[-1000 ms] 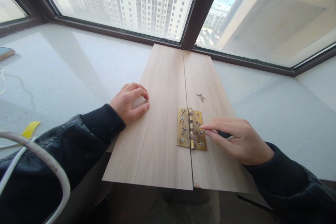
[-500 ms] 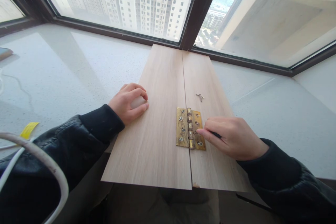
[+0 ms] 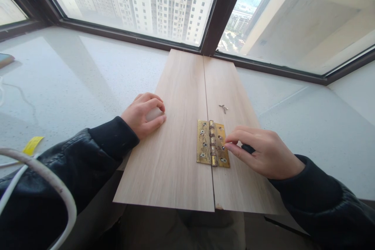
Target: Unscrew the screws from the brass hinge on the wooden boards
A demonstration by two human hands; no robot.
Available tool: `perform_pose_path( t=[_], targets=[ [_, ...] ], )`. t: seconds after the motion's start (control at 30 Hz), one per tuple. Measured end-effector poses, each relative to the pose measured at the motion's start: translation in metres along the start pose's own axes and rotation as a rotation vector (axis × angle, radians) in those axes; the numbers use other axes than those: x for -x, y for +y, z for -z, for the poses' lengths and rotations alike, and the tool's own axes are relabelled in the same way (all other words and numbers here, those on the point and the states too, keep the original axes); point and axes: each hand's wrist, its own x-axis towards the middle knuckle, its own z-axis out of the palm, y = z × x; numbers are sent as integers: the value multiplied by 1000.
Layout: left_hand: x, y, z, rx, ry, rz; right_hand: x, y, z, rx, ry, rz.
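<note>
Two pale wood-grain boards lie side by side, the left board wider than the right board. A worn brass hinge spans the seam, with screws in its left leaf. Beside its right leaf, my right hand is closed, thumb and forefinger tips close together at a small screw in a hole. A black handle-like piece shows inside that hand; the rest is hidden. My left hand rests on the left board's edge, fingers curved, thumb apart, holding nothing. Loose screws lie above the hinge.
The boards sit on a white speckled sill against a dark window frame. A white cable loops at the lower left, near a yellow tag. A phone-like object lies at the far left edge.
My right hand has drawn back slightly to the right from the hinge, uncovering the screw and more of the black piece. The left hand and boards have not moved.
</note>
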Motion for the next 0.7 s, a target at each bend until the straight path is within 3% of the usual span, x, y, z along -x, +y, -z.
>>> perform_pose_path(
  t=[0.37,0.7],
  targets=[
    [0,0,0,1,5,-2,6,-13,-8,260,76,-36],
    [0,0,-1,-2,11,-12,5,-18,-6,-4,75,-54]
  ],
)
